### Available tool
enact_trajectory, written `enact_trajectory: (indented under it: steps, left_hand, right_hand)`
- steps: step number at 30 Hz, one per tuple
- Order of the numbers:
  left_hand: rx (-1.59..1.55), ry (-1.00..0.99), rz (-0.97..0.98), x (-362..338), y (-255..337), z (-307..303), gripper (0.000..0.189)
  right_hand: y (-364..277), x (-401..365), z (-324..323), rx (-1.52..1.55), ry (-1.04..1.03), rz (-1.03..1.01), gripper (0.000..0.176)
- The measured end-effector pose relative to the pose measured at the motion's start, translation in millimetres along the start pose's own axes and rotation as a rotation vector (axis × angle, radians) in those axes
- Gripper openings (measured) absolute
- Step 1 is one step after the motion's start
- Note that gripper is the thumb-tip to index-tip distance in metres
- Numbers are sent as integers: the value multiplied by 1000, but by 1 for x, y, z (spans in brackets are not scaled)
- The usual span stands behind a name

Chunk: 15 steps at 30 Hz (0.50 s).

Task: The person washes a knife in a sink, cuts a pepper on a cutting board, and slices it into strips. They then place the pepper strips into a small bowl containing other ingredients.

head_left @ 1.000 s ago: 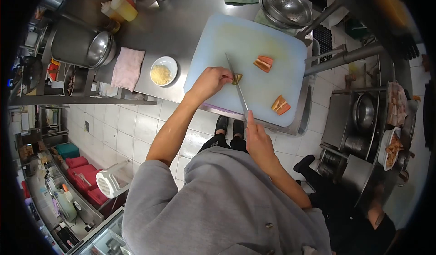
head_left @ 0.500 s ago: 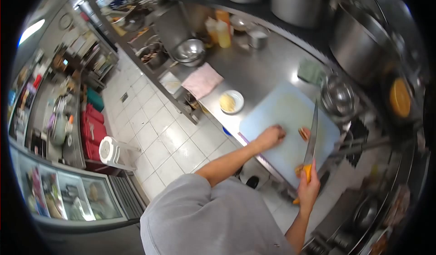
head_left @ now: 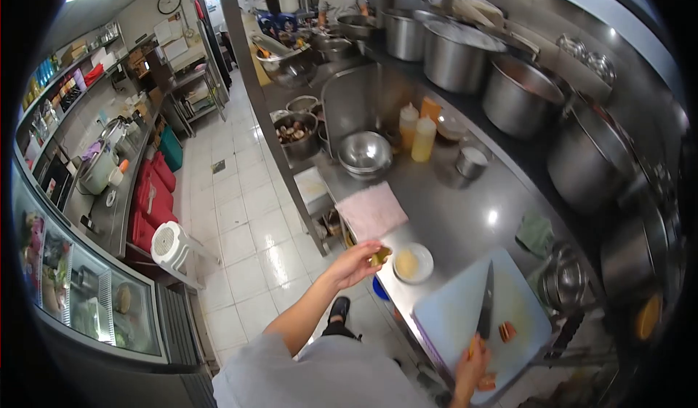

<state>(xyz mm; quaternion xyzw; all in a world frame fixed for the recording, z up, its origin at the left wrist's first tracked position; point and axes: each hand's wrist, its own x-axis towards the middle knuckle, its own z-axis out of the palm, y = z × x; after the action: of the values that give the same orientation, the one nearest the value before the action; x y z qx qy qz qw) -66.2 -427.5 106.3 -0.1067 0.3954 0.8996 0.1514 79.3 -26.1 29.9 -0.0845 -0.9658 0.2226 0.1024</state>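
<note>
Head: right grip (head_left: pixel 472 366) clasps knife (head_left: pixel 486 312), pointing lengthwise forward; left grip (head_left: pixel 355 264) pinches green piece (head_left: pixel 379 257)

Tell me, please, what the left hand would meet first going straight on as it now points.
Probably the white bowl beside the left hand, though depth is unclear and the hand might pass above its rim.

Left hand (head_left: pixel 353 265): fingertips pinching a small greenish piece (head_left: pixel 380 256).
White dish (head_left: pixel 427 268): just right of the left hand, a pale yellow mound (head_left: pixel 406 265) inside.
Pink cloth (head_left: pixel 372 210): beyond the left hand, on the steel counter (head_left: pixel 454 201).
Right hand (head_left: pixel 472 368): wrapped around the handle of a knife (head_left: pixel 486 310), blade pointing away.
Cutting board (head_left: pixel 451 292): ahead of the right hand.
Reddish pieces (head_left: pixel 507 332): one beyond the right hand, another close beside it.
</note>
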Motion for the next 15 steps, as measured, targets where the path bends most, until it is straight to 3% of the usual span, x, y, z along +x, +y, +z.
enact_trajectory:
  steps: [3, 5, 8, 12, 15]
  left_hand:
    - [-159, 25, -30, -1, 29, -58, 17]
    - [-159, 49, -47, 9, 64, -91, 16]
    - [-113, 77, -42, 9, 105, -131, 15]
    - [-49, 208, 108, -20, 182, -156, 14]
    - [-29, 306, 311, -49, 232, -188, 8]
  right_hand:
    - [-11, 0, -6, 58, 44, -46, 40]
    - [-64, 18, -24, 30, 86, 201, 37]
    - [-129, 53, -35, 34, 301, -103, 33]
    - [-178, 111, -23, 303, -10, -211, 42]
    - [-249, 158, -4, 518, -35, -423, 48]
